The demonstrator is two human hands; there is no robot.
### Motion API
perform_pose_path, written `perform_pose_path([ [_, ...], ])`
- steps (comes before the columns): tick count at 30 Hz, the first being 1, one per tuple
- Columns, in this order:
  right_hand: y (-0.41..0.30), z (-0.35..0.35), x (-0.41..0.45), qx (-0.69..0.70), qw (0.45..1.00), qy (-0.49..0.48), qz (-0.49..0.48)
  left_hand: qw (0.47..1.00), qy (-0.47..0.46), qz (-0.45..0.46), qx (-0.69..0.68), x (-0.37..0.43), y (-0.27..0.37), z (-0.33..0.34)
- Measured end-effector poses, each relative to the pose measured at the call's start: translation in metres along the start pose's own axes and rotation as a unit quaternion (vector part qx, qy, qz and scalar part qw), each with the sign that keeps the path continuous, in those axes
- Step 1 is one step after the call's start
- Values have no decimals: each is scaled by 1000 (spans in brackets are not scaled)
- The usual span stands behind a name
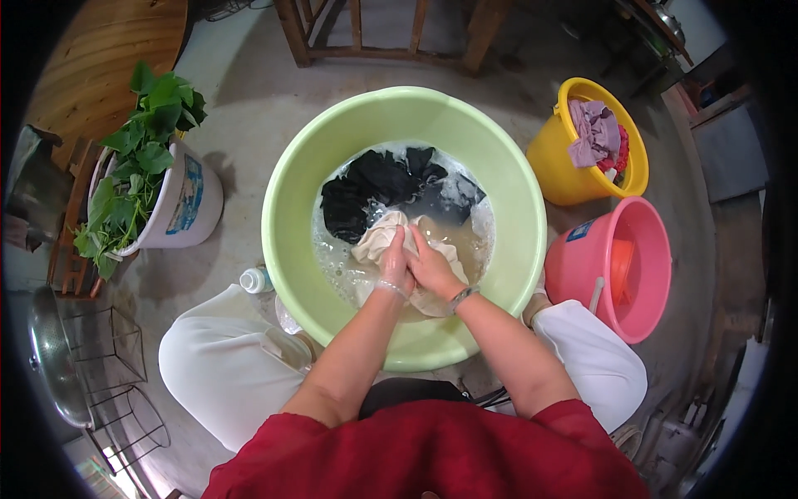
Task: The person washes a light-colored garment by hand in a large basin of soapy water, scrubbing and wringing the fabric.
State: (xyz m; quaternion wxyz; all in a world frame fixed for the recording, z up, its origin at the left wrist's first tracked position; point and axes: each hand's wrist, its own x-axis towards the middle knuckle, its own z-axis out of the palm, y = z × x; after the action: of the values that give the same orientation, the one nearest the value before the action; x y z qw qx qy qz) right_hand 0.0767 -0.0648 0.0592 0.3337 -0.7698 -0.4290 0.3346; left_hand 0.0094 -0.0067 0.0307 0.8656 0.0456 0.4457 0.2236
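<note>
A large light-green plastic basin (299,280) stands on the floor between my knees, with cloudy, sudsy water in its bottom. My left hand (396,265) and my right hand (431,262) press together near the middle of the water, gripping a cream-coloured cloth (379,240) between them. Part of that cloth spreads below and to the right of my hands, partly under water. Black fabric (374,184) lies bunched beyond it, half out of the suds. The palms and some fingers are hidden.
At the right stand a yellow bucket (542,168) holding mauve and red cloth and a pink bucket (576,268) with an orange item inside. A white bucket (209,209) of leafy greens is at the left. A white-capped bottle (253,280) touches my knee area. A wooden frame (386,54) stands beyond.
</note>
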Motion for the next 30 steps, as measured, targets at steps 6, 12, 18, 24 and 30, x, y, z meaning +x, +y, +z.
perform_pose_path([
  [6, 11, -25, -17, -23, 980, -192, -48, 993, -33, -19, -112, 16, 16, -33],
  [12, 42, -68, -23, 369, 866, -218, 260, 987, 4, -17, -162, 13, 18, -22],
  [18, -1, -22, -7, 349, 934, -54, 60, 994, -38, -70, -81, 18, -8, -24],
  [24, -19, 1, 0, -248, 938, 77, -228, 913, -322, -16, -248, 30, -43, -22],
  [30, -55, -21, -13, -194, 955, 94, -202, 966, -181, -70, -168, -4, -21, -5],
])
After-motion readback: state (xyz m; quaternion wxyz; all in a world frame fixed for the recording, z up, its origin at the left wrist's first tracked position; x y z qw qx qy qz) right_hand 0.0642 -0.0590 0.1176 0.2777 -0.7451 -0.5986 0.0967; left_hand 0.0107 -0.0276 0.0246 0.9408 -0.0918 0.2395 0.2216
